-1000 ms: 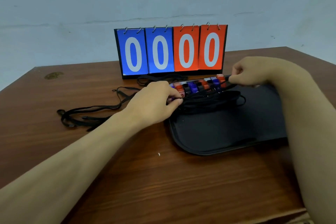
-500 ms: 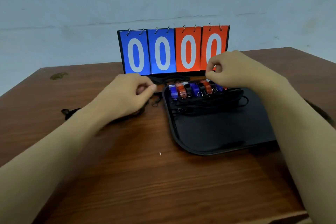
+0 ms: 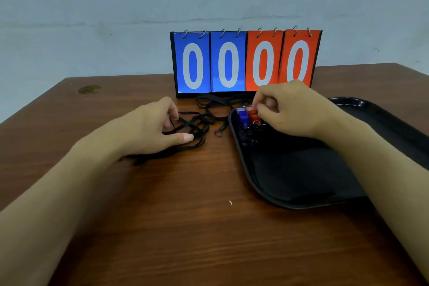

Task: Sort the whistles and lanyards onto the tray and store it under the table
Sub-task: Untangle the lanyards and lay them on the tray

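Observation:
A black tray (image 3: 290,183) lies on the right half of the wooden table. At its far left corner stand a blue whistle (image 3: 243,118) and a red whistle (image 3: 253,116); the rest of the row is hidden behind my right hand (image 3: 290,111). That hand's fingertips pinch the red whistle. Left of the tray, a tangle of black lanyards (image 3: 197,127) lies on the table. My left hand (image 3: 157,130) rests on it with fingers curled into the cords and the thumb stretched out. More lanyard loops (image 3: 218,102) lie in front of the scoreboard.
A flip scoreboard (image 3: 246,62) showing four zeros stands at the back of the table, just behind the tray and lanyards. A small stain (image 3: 89,89) marks the far left corner. A white speck (image 3: 230,202) lies on the bare wood near the tray's front edge.
My left hand has moved left off the tray onto the loose lanyards. My right hand has shifted from the right end of the whistle row to its left end.

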The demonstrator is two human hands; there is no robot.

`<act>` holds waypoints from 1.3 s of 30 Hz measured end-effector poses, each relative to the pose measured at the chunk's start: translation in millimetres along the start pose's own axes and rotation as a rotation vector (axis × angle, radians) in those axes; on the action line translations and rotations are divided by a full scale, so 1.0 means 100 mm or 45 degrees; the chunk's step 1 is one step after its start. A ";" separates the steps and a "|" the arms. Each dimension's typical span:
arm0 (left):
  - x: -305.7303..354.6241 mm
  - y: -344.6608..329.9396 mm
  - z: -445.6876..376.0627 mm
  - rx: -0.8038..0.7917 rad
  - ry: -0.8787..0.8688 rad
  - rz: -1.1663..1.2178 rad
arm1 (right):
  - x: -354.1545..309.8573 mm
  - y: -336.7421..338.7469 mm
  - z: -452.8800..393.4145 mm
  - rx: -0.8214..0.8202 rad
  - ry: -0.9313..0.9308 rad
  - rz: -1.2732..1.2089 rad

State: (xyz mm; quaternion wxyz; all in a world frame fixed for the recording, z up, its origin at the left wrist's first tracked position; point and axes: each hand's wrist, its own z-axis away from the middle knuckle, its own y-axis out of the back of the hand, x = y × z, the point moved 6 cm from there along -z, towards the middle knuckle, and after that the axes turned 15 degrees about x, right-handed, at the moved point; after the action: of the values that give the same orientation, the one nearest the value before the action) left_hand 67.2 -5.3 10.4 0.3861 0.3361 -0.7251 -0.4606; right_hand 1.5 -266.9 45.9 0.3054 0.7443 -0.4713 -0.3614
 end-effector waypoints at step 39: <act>0.75 0.32 0.16 0.215 0.142 1.786 | -0.57 -0.08 0.13 -0.072 -0.160 -0.739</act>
State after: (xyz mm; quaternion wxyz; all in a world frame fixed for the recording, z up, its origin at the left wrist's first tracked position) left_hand 13.6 -51.3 54.2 0.6009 -0.1584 -0.7830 -0.0273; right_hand -22.1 -213.2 46.5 0.1801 0.8153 -0.2467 -0.4919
